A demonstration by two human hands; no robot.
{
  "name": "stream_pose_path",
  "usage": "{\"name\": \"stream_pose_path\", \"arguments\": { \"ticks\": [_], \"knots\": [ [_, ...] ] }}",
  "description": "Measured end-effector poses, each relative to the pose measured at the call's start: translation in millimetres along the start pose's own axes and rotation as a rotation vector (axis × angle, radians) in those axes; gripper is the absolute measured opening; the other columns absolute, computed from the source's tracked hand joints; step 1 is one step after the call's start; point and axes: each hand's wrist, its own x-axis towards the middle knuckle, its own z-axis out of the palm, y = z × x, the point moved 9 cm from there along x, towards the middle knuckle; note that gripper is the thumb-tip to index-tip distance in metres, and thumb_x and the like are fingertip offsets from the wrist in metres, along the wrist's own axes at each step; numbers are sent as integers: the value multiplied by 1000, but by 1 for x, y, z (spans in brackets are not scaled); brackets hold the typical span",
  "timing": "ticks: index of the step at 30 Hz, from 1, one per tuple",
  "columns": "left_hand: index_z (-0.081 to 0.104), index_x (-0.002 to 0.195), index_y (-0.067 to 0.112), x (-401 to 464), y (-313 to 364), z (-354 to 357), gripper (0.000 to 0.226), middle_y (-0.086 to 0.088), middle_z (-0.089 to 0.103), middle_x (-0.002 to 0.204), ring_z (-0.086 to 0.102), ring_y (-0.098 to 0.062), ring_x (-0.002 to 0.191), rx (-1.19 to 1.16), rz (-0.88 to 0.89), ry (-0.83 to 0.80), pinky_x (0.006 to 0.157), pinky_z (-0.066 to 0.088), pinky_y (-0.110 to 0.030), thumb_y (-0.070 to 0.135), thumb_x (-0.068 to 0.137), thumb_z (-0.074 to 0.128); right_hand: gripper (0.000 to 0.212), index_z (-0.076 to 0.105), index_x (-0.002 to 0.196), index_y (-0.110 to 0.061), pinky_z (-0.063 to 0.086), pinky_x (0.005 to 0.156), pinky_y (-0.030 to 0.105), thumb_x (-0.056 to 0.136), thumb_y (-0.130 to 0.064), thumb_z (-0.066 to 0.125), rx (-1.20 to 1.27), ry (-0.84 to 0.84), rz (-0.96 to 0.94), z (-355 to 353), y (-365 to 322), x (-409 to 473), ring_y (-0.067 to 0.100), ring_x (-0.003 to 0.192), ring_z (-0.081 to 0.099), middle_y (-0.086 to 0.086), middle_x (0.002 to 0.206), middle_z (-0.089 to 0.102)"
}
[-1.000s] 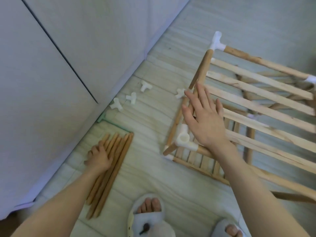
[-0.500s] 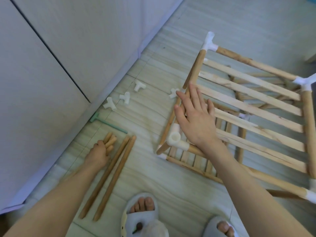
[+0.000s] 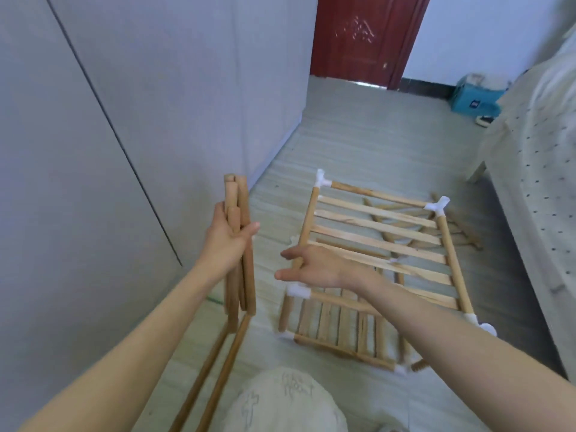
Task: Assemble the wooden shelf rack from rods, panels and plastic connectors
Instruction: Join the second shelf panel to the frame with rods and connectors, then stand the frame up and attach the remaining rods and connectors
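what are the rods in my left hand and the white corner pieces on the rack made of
Rods: apparently unfinished wood, tan with faint grain and a matte surface. Corner connectors: probably plastic, with a uniform white colour and smooth moulded tube shapes; blur leaves the exact finish unclear.

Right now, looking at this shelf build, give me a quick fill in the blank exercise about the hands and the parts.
1. The left hand grips a bundle of wooden ____, held upright.
2. The right hand is open and holds ____.
3. The rack frame has ____ plastic connectors at its corners.
4. Two loose rods lie on the ____.

Missing words: rods; nothing; white; floor
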Motion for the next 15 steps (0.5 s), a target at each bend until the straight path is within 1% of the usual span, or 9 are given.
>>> {"name": "stream_pose_path", "arguments": {
  "ticks": [1,2,4,5,6,9,11,13,15],
  "knots": [
    [37,105,20,-4,28,2,35,16,50,86,52,-13,88,-57,60,7,77,38,-25,19,86,66,62,48,134,-16,40,87,22,84,-50,60,41,-5,-33,-3,-12,-13,14,106,58,3,130,57],
    [37,105,21,-10,54,5,34,17,50,87,52,-11,87,-100,120,8,78,39,-26,18,86,65,51,56,124,-16,44,83,25,84,-48,62,83,17,-78,-9,-23,-26,12,91,62,4,119,63],
    [37,104,25,-25,102,15,33,21,49,89,52,-1,84,-139,218,-8,76,40,-23,19,86,65,25,63,94,-15,48,75,29,85,-38,65,119,152,-160,-31,-38,-52,12,68,63,8,92,71],
    [40,102,27,-32,122,21,31,21,50,89,53,-1,84,-161,249,-23,77,40,-24,21,85,65,21,63,86,-13,48,73,29,86,-34,65,116,234,-171,-45,-39,-66,15,66,63,11,82,70],
    [42,97,30,-40,139,28,28,19,54,89,57,-5,87,-194,267,-40,81,43,-28,25,82,65,20,63,84,-11,48,71,29,87,-30,65,98,303,-161,-57,-36,-80,19,69,64,13,77,69],
    [46,91,30,-63,177,49,21,0,64,94,64,-24,93,-295,304,-82,88,51,-47,31,74,60,25,62,89,1,49,71,32,88,-25,63,45,464,-125,-90,-15,-122,28,73,66,16,77,69],
    [47,95,29,-76,195,67,19,-3,66,94,67,-22,88,-287,352,-116,83,53,-50,25,81,59,24,60,80,-2,50,71,33,88,-25,63,53,521,-87,-102,11,-148,26,68,64,13,70,66],
    [47,97,30,-90,201,89,19,6,65,88,67,-14,82,-276,381,-151,80,54,-48,16,88,57,25,56,71,-11,49,72,34,88,-27,62,56,574,-13,-108,45,-173,22,66,60,5,65,62],
    [46,95,32,-101,196,108,19,5,66,85,68,-17,82,-282,364,-163,84,53,-49,15,91,55,23,59,78,-7,52,75,35,90,-27,60,138,662,84,-114,90,-199,22,67,64,6,71,68]
  ]
}}
